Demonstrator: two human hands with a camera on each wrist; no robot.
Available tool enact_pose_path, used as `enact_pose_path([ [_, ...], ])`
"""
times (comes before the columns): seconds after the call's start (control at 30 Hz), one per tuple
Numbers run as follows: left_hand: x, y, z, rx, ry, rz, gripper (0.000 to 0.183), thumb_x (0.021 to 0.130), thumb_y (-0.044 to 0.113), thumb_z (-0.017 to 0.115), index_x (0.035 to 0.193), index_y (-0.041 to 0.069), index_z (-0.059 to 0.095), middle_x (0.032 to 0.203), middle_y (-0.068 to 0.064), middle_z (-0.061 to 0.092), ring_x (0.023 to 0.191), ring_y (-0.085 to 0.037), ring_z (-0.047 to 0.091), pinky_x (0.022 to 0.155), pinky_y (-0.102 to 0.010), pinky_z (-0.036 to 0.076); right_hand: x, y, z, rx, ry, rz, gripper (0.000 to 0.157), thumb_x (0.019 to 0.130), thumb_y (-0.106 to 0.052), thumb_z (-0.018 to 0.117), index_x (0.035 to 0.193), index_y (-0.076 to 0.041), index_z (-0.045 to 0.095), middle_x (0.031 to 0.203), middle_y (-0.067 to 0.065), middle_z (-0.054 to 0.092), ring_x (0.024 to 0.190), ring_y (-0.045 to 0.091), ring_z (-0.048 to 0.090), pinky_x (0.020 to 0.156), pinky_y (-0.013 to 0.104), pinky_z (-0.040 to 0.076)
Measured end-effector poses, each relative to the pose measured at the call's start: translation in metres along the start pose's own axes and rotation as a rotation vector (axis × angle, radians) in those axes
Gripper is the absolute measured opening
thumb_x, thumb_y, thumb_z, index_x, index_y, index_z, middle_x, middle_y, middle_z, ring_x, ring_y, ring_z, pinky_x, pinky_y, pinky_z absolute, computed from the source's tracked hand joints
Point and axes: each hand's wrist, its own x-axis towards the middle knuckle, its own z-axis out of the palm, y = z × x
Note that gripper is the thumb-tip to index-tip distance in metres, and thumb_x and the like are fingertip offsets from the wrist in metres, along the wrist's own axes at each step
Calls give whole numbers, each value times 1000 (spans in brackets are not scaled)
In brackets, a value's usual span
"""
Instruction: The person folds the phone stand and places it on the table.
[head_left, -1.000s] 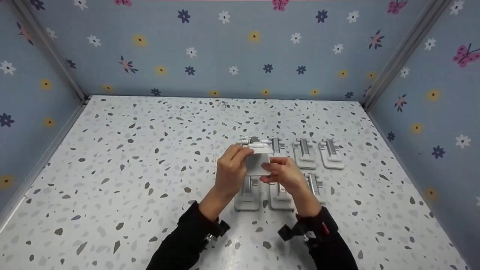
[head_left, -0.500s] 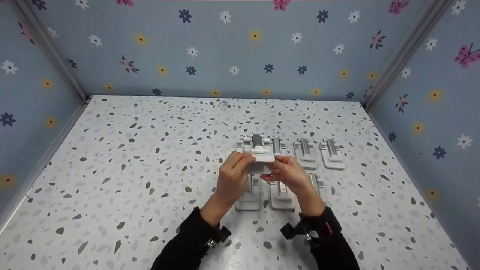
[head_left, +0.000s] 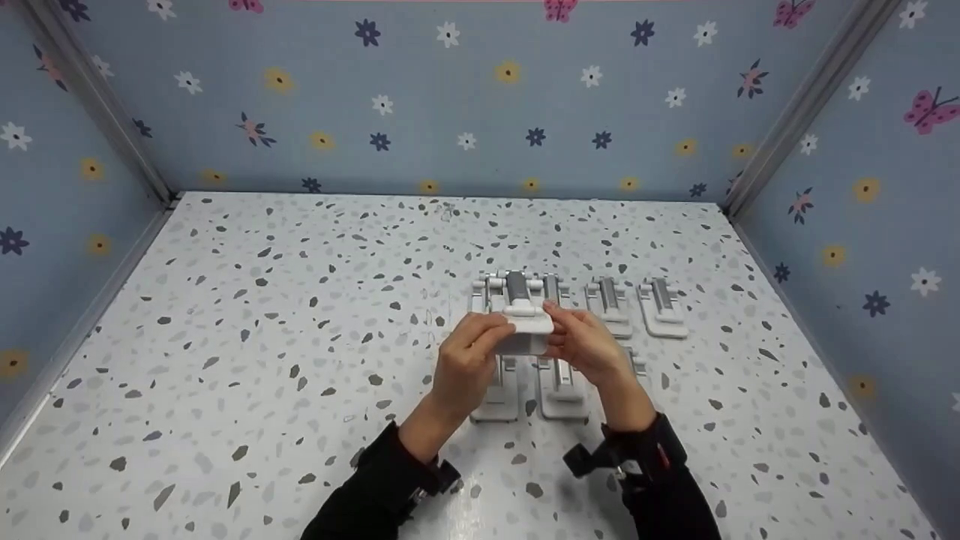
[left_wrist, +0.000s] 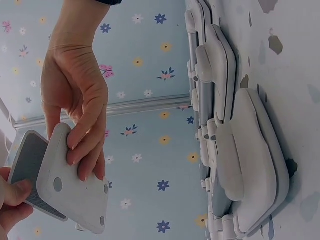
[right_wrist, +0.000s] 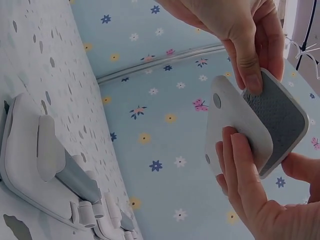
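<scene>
A white folding phone stand point(head_left: 528, 322) with a grey padded plate point(right_wrist: 280, 117) is held up above the table between both hands. Its plate and white base point(left_wrist: 75, 182) stand apart at an angle, like a partly opened clamshell. My left hand point(head_left: 466, 356) pinches the plate at its left side, thumb on the grey pad. On the right side, my right hand point(head_left: 592, 346) grips the stand, several fingers lying over the white base and the thumb at the plate's edge. The stand's silver-grey arm point(head_left: 517, 289) points away from me.
More folded white stands lie in two rows beneath and to the right, among them a front-left stand point(head_left: 495, 401), a front-middle stand point(head_left: 564, 405) and a far-right stand point(head_left: 664, 309). Flower-patterned walls point(head_left: 480, 97) enclose the speckled table point(head_left: 262, 337).
The stand has tilted so that its white edge is lower and its silver-grey arm shows; less of the grey plate is visible. My right hand has moved up to the white part's edge.
</scene>
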Motion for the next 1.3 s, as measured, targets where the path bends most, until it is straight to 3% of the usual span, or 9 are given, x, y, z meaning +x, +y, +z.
enact_pose_path([
  [0.13,0,1,-1,-19,-31,-25,25,66,-22,58,83,-5,66,86,-11,60,82,-21,58,79,-21,47,0,-1,-1,-3,62,-4,27,94,-14,39,85,-2,61,74,6,65,67,15,62,60,26,51],
  [0.27,2,1,-2,-97,-38,-137,24,71,-1,71,93,-4,64,93,-10,60,89,-19,57,80,-23,47,-1,-3,-2,10,107,-36,23,93,-12,41,86,0,59,75,7,65,67,15,62,63,26,51],
  [0.4,4,2,-3,-216,-58,-385,45,71,19,75,106,-4,59,102,-12,58,96,-19,55,84,-27,46,-4,-6,-2,27,131,-73,23,92,-10,39,87,-1,60,76,7,65,67,15,62,64,26,51],
  [0.57,7,6,-6,-411,-160,-764,49,82,25,64,118,-5,50,106,-16,56,96,-22,56,81,-27,48,-8,-10,0,39,131,-105,25,91,-7,38,84,-3,62,75,7,65,66,14,61,61,24,50],
  [0.67,8,7,-7,-515,-211,-919,48,87,25,56,122,-7,46,107,-17,56,93,-22,58,76,-28,50,-9,-11,2,34,130,-114,25,90,-6,37,84,-4,61,76,7,64,66,14,60,61,24,50],
  [0.77,10,7,-7,-628,-224,-1023,48,89,21,52,123,-11,43,107,-21,56,90,-23,59,73,-31,51,-10,-11,3,23,134,-121,23,90,-6,38,84,-4,60,76,7,64,66,14,60,61,24,50],
  [0.93,13,9,-6,-756,-192,-1114,49,88,16,53,123,-16,39,108,-27,54,87,-26,60,70,-33,52,-10,-11,3,-5,123,-134,19,90,-6,40,87,0,58,77,8,63,67,15,60,61,24,51],
  [1.3,12,9,-4,-801,-130,-1102,41,84,-3,53,120,-19,39,91,-21,56,74,-18,60,68,-33,53,-9,-8,4,-24,119,-156,14,91,-1,42,99,6,51,80,7,62,72,16,61,64,25,51],
])
